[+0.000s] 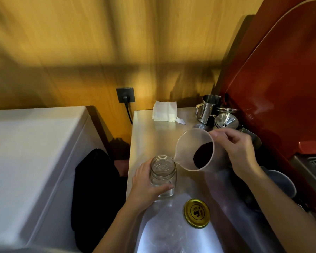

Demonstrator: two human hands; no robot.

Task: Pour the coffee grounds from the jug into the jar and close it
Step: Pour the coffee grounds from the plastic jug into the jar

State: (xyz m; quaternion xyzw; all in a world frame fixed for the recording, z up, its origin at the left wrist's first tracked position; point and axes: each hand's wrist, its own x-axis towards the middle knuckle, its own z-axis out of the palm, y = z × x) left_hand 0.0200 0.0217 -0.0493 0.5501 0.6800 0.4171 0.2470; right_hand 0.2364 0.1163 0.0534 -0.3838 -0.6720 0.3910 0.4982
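A clear glass jar [163, 172] stands upright and open on the steel counter [151, 136], and my left hand [146, 189] is wrapped around its side. My right hand [239, 152] holds a translucent plastic jug [193, 143] tilted to the left, its spout just over the jar's right rim. Dark coffee grounds [203, 155] lie heaped in the lower part of the jug. The jar looks empty. A gold lid [196, 213] lies flat on the counter in front of the jar, to its right.
A steel pitcher [206, 108], a metal funnel [225, 120] and other metal pieces crowd the back right beside a red machine [281, 88]. Folded white paper [165, 113] lies at the back. A white appliance [35, 152] and black cloth [95, 189] are left of the counter.
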